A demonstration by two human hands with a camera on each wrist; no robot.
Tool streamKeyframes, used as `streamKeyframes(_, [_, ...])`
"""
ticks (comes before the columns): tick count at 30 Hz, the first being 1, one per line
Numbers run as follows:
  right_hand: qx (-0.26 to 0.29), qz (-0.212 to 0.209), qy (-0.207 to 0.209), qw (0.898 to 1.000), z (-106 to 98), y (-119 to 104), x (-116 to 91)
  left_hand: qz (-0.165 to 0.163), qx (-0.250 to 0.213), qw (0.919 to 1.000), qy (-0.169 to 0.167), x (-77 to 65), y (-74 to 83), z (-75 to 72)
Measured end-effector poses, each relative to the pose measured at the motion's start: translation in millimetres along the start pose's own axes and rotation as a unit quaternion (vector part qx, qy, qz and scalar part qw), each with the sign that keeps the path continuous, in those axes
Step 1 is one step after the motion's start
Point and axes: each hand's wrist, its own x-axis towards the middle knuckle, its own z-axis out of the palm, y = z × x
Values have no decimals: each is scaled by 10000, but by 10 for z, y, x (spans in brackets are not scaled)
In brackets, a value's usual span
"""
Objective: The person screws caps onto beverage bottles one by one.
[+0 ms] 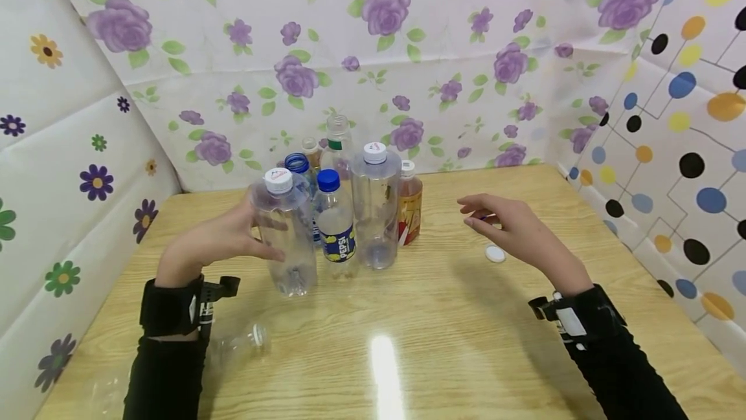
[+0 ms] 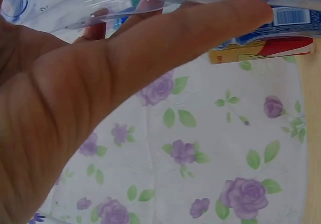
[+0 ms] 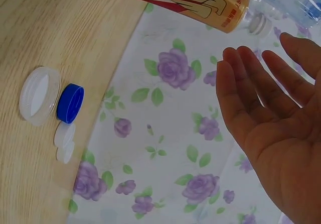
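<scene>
My left hand [image 1: 224,235] wraps around a large clear plastic bottle [image 1: 291,258] with a white cap, the thumb in front and the fingers behind. The bottle stands upright at the left of a bottle group. The left wrist view shows that hand [image 2: 85,93] along the bottle's clear wall. Above the table to the right, my right hand [image 1: 519,229] holds nothing, its fingers loosely bent. Near it lie loose caps: a wide clear-rimmed one [image 3: 49,101], a blue one [image 3: 70,103] and two small white ones, side by side.
Beside the gripped bottle stand a blue-capped Pepsi bottle [image 1: 338,245], another large clear bottle [image 1: 375,213] and an orange-labelled bottle [image 1: 410,210]. Uncapped bottles, one with a blue neck [image 1: 297,162], stand behind. A clear bottle [image 1: 236,345] lies by the left forearm. Patterned sheets enclose the table.
</scene>
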Motion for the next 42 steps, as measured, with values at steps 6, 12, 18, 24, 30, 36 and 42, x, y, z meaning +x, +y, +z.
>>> streamKeyframes(6, [44, -43, 16, 10000, 29, 6, -43, -88, -52, 9999, -64, 2, -62, 5])
streamKeyframes(12, [96, -33, -44, 9999, 26, 6, -61, -54, 42, 10000, -32, -10, -108, -8])
streamKeyframes(18, [-10, -41, -1, 10000, 28, 34, -85, -307, 1162, 9921, -372, -254, -107, 10])
streamKeyframes(24, [-7, 25, 55, 10000, 18, 66, -140, -1238, 2255, 9629, -811, -580, -118, 147])
streamKeyframes(30, [-67, 35, 26, 10000, 12, 65, -158, -2282, 2522, 9354, -966, -782, -177, 286])
streamKeyframes(36, [-30, 221, -113, 9997, 6, 54, -195, -2614, 2602, 9244, -976, -864, -228, 330])
streamKeyframes(42, [-3, 151, -133, 9998, 5, 50, -208, -2700, 2670, 9193, -1039, -995, -336, 344])
